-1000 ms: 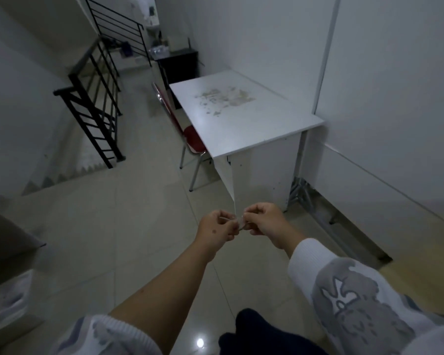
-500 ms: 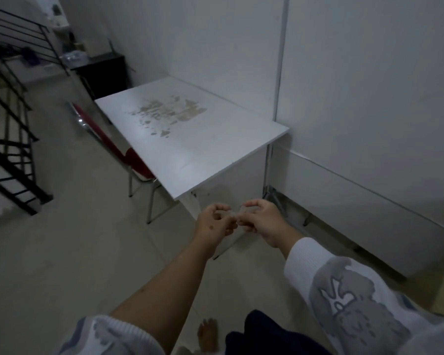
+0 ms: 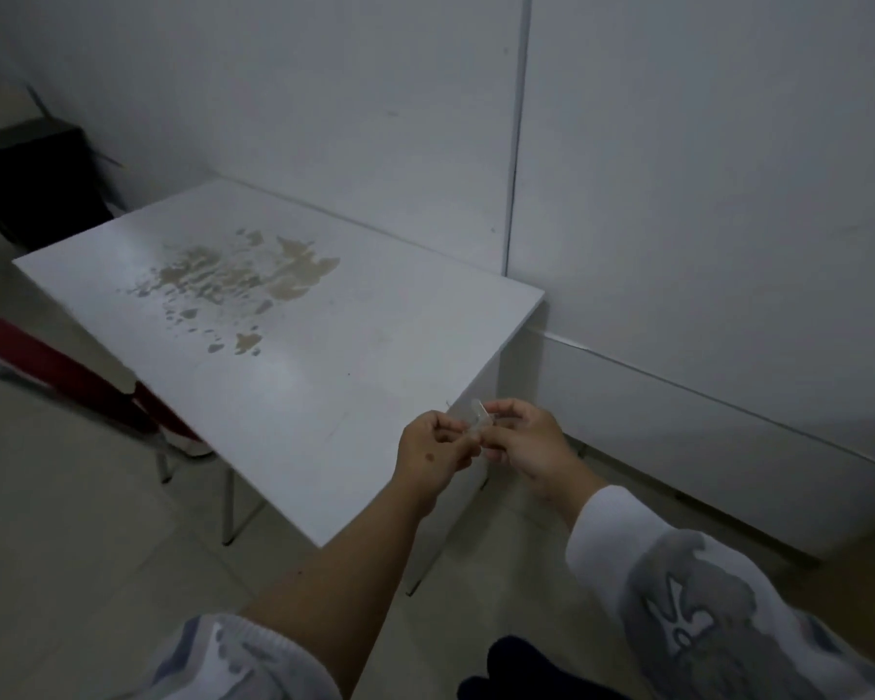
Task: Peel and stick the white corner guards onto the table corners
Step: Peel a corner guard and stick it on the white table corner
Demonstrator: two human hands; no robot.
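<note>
A small whitish corner guard (image 3: 477, 418) is held between both hands, just above the near edge of the white table (image 3: 294, 376). My left hand (image 3: 433, 449) pinches its left side with thumb and fingertips. My right hand (image 3: 524, 444) pinches its right side, fingers curled round it. The table top carries a patch of worn, brownish stain. Its near corner (image 3: 319, 545) lies below my left forearm, and its right corner (image 3: 541, 294) sits against the wall. Most of the guard is hidden by my fingers.
A red chair (image 3: 61, 368) with metal legs is tucked at the table's left side. A dark cabinet (image 3: 26, 179) stands at the far left. White wall panels (image 3: 703, 194) run behind and to the right. Pale tiled floor (image 3: 72, 573) surrounds the table.
I have come closer to the table, which now fills the middle of the view. Both hands stay together on the guard and now hover over the table's near edge.
</note>
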